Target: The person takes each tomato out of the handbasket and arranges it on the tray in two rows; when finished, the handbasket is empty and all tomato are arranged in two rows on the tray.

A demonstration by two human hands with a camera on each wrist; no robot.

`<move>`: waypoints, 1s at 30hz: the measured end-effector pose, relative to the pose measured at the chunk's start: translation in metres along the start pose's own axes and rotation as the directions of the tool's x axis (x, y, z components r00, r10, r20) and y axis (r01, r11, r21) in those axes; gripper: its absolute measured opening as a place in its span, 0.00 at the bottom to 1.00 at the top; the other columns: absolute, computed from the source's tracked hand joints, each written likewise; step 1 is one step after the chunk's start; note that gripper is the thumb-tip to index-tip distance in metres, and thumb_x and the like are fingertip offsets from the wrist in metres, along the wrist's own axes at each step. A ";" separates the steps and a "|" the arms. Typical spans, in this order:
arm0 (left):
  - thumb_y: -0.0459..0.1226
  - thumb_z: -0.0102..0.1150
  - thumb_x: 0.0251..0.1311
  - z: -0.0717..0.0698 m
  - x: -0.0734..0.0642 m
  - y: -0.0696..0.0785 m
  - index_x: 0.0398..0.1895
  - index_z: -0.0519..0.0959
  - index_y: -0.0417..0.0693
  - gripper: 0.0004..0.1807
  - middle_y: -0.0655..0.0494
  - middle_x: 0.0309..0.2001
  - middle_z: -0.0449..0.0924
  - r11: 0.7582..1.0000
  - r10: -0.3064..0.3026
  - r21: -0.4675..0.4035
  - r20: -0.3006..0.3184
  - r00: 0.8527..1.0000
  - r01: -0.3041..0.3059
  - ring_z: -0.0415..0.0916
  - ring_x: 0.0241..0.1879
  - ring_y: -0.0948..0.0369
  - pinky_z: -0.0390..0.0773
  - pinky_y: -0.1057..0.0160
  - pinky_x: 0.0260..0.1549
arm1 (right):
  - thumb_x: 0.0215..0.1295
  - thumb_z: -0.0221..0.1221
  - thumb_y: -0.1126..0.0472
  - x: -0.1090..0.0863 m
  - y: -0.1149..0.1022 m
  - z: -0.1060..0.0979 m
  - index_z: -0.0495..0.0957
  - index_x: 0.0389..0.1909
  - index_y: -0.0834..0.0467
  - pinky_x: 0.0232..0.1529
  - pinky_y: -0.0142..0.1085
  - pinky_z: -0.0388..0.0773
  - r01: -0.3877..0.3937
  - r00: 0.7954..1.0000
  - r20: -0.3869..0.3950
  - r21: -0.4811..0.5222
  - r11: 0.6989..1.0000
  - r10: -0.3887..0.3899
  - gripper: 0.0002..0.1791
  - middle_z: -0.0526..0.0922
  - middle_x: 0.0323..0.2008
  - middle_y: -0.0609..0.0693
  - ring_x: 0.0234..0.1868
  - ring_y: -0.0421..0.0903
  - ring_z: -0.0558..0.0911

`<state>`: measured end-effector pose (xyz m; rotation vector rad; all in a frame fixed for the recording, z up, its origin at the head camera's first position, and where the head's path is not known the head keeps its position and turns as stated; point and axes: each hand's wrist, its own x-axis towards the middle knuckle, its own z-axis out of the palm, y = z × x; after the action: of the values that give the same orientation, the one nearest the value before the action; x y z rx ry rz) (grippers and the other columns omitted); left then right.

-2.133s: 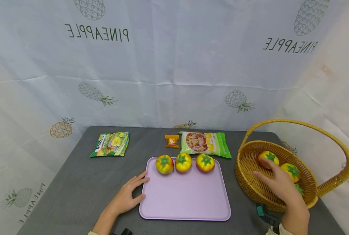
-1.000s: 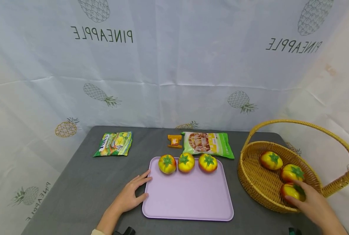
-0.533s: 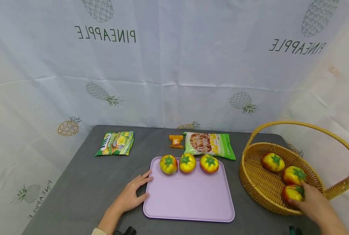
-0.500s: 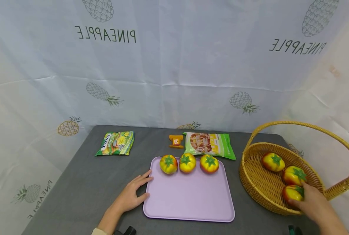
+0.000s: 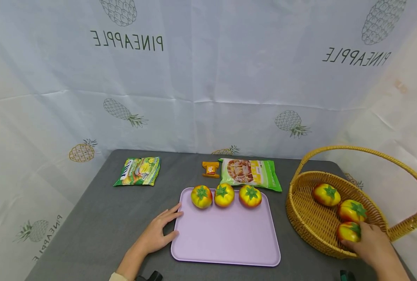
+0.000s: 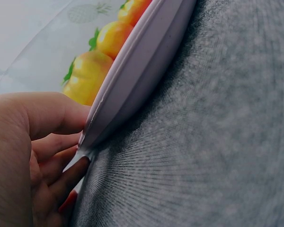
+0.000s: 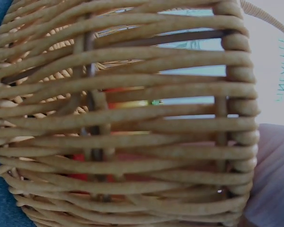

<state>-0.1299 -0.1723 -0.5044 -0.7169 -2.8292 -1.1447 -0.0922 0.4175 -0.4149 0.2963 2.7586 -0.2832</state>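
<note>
My left hand (image 5: 156, 235) lies beside the lilac tray (image 5: 226, 238), its spread fingertips and thumb touching the left rim. In the left wrist view, the thumb (image 6: 61, 113) meets that rim. Three yellow-red tomatoes (image 5: 224, 195) with green star tops sit in a row along the tray's far edge. At the right, my right hand (image 5: 371, 244) reaches over the near rim of the wicker basket (image 5: 310, 222) and grips the nearest tomato (image 5: 348, 232). Two other tomatoes, a middle one (image 5: 352, 210) and a far one (image 5: 326, 194), lie beyond it. Basket weave mostly hides the right hand's grip in the right wrist view.
Behind the tray lie a green snack bag (image 5: 250, 173) and a small orange packet (image 5: 210, 169). A green-yellow packet (image 5: 138, 171) is at the back left. The basket's tall handle (image 5: 362, 148) arches above its opening. A pineapple-print cloth (image 5: 208, 78) hangs behind the grey table.
The right hand has moved from above the basket's middle to its near right side and closed on the nearest tomato. The left hand stays at the tray; the head view has shifted slightly.
</note>
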 end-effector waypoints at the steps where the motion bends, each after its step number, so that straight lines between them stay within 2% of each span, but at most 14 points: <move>1: 0.39 0.61 0.52 0.000 0.000 0.000 0.61 0.74 0.54 0.28 0.62 0.70 0.61 1.000 -0.003 0.000 0.003 1.000 0.003 0.63 0.68 0.54 0.60 0.43 0.65 | 0.47 0.64 0.33 -0.001 0.000 0.000 0.55 0.54 0.88 0.47 0.65 0.69 0.007 1.000 -0.012 0.004 1.000 -0.007 0.62 0.59 0.47 0.88 0.47 0.79 0.65; 7: 0.38 0.61 0.52 0.000 0.000 0.000 0.61 0.75 0.52 0.28 0.60 0.70 0.62 1.000 0.013 -0.003 -0.006 1.000 -0.013 0.63 0.67 0.53 0.60 0.43 0.65 | 0.51 0.60 0.32 -0.005 -0.003 0.002 0.54 0.57 0.88 0.44 0.65 0.70 0.047 0.996 -0.074 0.038 0.998 -0.044 0.62 0.58 0.47 0.89 0.46 0.79 0.65; 11: 0.38 0.61 0.51 0.000 0.000 0.000 0.61 0.75 0.52 0.28 0.59 0.70 0.62 1.000 0.017 -0.001 -0.010 1.000 -0.017 0.63 0.67 0.53 0.60 0.43 0.65 | 0.56 0.56 0.32 -0.007 -0.006 0.005 0.52 0.60 0.86 0.43 0.67 0.69 0.072 0.986 -0.154 0.070 0.995 -0.061 0.60 0.57 0.49 0.88 0.47 0.80 0.64; 15: 0.38 0.61 0.51 0.000 0.000 0.001 0.61 0.75 0.52 0.28 0.59 0.70 0.62 1.000 0.017 0.004 -0.008 1.000 -0.017 0.64 0.67 0.53 0.60 0.43 0.65 | 0.59 0.56 0.35 -0.010 -0.012 0.009 0.53 0.63 0.80 0.42 0.70 0.66 0.106 0.966 -0.248 0.112 0.988 -0.075 0.55 0.56 0.52 0.87 0.49 0.79 0.62; 21: 0.38 0.61 0.52 0.000 0.000 0.000 0.61 0.75 0.52 0.28 0.60 0.70 0.62 1.000 0.016 0.011 -0.008 1.000 -0.016 0.64 0.67 0.54 0.61 0.43 0.65 | 0.58 0.60 0.40 -0.014 -0.029 0.011 0.56 0.64 0.75 0.40 0.70 0.63 0.183 0.918 -0.381 0.165 0.969 -0.109 0.49 0.57 0.55 0.82 0.53 0.75 0.60; 24: 0.38 0.61 0.52 0.000 0.000 0.000 0.61 0.75 0.52 0.28 0.60 0.70 0.62 1.000 0.016 0.005 -0.007 1.000 -0.016 0.63 0.67 0.54 0.60 0.43 0.65 | 0.57 0.62 0.42 -0.014 -0.038 0.010 0.56 0.64 0.75 0.40 0.68 0.64 0.217 0.905 -0.406 0.180 0.959 -0.129 0.49 0.59 0.56 0.81 0.53 0.74 0.61; 30: 0.38 0.61 0.52 -0.001 0.000 0.001 0.61 0.74 0.53 0.28 0.61 0.71 0.61 1.000 -0.004 0.001 0.007 1.000 0.004 0.63 0.68 0.54 0.60 0.43 0.65 | 0.57 0.62 0.41 -0.016 -0.055 0.005 0.53 0.68 0.72 0.38 0.65 0.67 0.225 0.904 -0.408 0.209 0.952 -0.124 0.51 0.62 0.58 0.79 0.51 0.73 0.66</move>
<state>-0.1299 -0.1726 -0.5031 -0.7174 -2.8382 -1.1432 -0.0894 0.3610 -0.4049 0.1798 3.1538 -0.6955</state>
